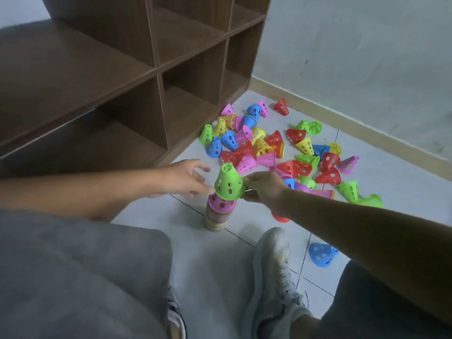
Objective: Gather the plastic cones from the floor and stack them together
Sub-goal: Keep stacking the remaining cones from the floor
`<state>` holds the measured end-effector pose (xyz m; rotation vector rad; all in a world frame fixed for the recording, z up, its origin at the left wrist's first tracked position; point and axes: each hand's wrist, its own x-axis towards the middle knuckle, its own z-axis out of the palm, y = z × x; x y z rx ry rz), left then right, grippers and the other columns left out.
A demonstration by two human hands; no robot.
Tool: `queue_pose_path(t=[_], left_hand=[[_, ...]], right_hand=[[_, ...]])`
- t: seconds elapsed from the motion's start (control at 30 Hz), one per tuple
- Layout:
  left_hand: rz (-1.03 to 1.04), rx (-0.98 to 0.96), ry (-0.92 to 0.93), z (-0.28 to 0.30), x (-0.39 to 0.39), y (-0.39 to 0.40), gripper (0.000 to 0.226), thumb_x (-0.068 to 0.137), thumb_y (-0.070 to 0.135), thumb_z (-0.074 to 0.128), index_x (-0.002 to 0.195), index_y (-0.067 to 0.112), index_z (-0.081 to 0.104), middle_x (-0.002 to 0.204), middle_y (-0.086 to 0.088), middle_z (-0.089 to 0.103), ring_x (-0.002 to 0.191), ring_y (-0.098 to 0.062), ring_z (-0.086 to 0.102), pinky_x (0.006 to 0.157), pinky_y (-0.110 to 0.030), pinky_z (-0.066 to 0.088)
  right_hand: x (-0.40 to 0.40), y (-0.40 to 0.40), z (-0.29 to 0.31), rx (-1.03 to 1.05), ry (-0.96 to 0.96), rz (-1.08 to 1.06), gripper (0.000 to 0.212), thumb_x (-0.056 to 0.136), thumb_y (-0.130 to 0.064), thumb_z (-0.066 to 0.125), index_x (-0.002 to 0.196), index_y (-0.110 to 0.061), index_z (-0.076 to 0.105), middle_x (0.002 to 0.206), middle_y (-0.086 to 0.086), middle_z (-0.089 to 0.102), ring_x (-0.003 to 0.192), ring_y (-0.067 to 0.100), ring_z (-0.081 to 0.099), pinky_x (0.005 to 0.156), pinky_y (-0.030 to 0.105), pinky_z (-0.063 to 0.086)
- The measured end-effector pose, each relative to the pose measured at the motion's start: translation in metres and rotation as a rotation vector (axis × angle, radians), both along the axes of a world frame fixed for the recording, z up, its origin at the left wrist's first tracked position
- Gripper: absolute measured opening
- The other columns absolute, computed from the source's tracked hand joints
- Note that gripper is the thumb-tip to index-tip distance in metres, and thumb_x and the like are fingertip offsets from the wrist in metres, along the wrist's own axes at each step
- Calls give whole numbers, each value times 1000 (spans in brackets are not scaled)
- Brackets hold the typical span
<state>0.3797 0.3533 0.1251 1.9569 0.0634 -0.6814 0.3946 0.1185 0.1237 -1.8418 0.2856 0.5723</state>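
Observation:
A stack of cones (219, 216) stands upright on the floor tiles in front of me, with a pink cone (221, 203) on top. Tilted over that pink tip sits a green cone (228, 183). My right hand (263, 189) pinches the green cone's rim from the right. My left hand (186, 178) hovers just left of the stack, fingers spread and holding nothing. A pile of loose cones (269, 148) in red, blue, yellow, green and pink lies scattered on the floor beyond.
A brown wooden cubby shelf (156, 69) stands to the left and behind the pile. A wall with a skirting board (342, 118) runs on the right. One blue cone (321, 254) lies near my white shoe (274, 277). A red cone (281, 218) sits under my right wrist.

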Motion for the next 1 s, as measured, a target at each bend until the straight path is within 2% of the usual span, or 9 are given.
queue_pose_path(t=[0.1, 0.17, 0.23, 0.33, 0.5, 0.57, 0.67, 0.87, 1.0], left_hand=[[-108, 44, -55, 12, 3, -12, 73, 79, 33, 86, 141, 39, 48, 131, -6, 52, 116, -14, 60, 89, -29, 57], [-178, 49, -79, 12, 4, -24, 69, 83, 33, 83, 142, 38, 49, 131, -4, 51, 124, -13, 53, 84, -24, 54], [-208, 71, -91, 3, 4, -34, 66, 84, 37, 81, 143, 33, 51, 134, -1, 55, 125, -13, 53, 89, -25, 53], [-192, 127, -84, -12, -2, -42, 75, 73, 54, 81, 140, 33, 55, 129, 5, 64, 119, -15, 60, 103, -37, 53], [-79, 26, -60, -33, -10, -49, 56, 77, 48, 81, 127, 34, 58, 120, 4, 67, 116, -19, 64, 92, -37, 56], [-60, -5, -50, -40, -7, -54, 58, 68, 55, 80, 119, 38, 60, 116, 6, 69, 114, -19, 65, 93, -41, 57], [-93, -33, -34, -45, 0, -67, 40, 83, 38, 81, 117, 35, 62, 113, 6, 70, 115, -19, 66, 98, -44, 56], [-212, -13, 16, -47, 18, -99, 41, 87, 32, 80, 122, 29, 59, 119, -1, 68, 118, -20, 65, 102, -48, 53], [-287, 2, 153, -39, 24, -112, 46, 90, 23, 76, 127, 21, 50, 126, 1, 61, 121, -15, 63, 105, -44, 52]], right_hand=[[-13, 4, -12, 41, 37, -48, 24, 99, -2, 54, 114, 15, 62, 95, 24, 68, 68, 22, 68, 66, 24, 61], [-24, 5, -16, 71, 59, -80, 24, 99, -1, 55, 115, 17, 60, 94, 23, 66, 67, 23, 67, 64, 24, 60], [-33, 3, -18, 97, 87, -114, 23, 97, 1, 56, 114, 17, 59, 96, 24, 64, 67, 25, 67, 65, 26, 61], [-43, -8, -19, 57, 119, -116, 10, 97, 1, 57, 102, 7, 63, 99, 22, 64, 69, 28, 68, 68, 29, 60], [-52, -39, -33, -46, 135, -130, 5, 96, -4, 60, 98, -2, 65, 106, 20, 68, 87, 33, 73, 85, 37, 60], [-57, -52, -42, -49, 148, -139, 13, 93, -4, 64, 106, -2, 66, 107, 20, 69, 92, 33, 74, 88, 38, 60], [-68, -62, -54, 15, 170, -133, 29, 90, -1, 66, 118, -6, 61, 106, 20, 69, 93, 33, 73, 88, 38, 59], [-88, -65, -85, -24, 85, -32, 79, 82, -12, 80, 146, -34, 40, 133, 4, 51, 98, 28, 71, 90, 42, 58], [-94, -67, -97, 24, 29, -42, 98, 82, -16, 81, 153, -46, 21, 150, 0, 39, 109, 19, 67, 83, 28, 56]])
